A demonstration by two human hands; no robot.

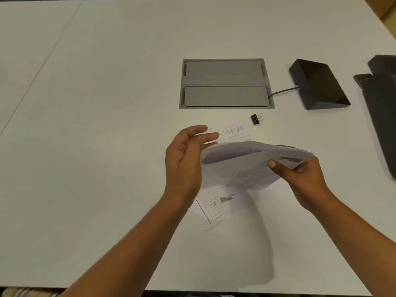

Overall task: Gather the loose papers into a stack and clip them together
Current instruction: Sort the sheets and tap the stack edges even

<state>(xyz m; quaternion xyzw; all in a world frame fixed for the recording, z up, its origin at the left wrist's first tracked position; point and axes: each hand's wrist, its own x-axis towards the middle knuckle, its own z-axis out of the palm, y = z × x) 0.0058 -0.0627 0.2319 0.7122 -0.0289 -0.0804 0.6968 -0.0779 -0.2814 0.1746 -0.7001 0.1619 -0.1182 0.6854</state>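
A curled bundle of white printed papers is lifted above the table. My right hand grips its right edge, thumb on top. At the bundle's left edge is my left hand, fingers spread and held upright; whether it touches the sheets is unclear. More loose sheets lie flat on the table under the bundle, and one shows beyond it. A small black binder clip lies on the table just past the papers, apart from both hands.
The white table has a grey recessed cable hatch behind the clip. A black wedge-shaped device with a cable sits to its right. A dark flat object lies at the right edge. The table's front edge runs along the bottom.
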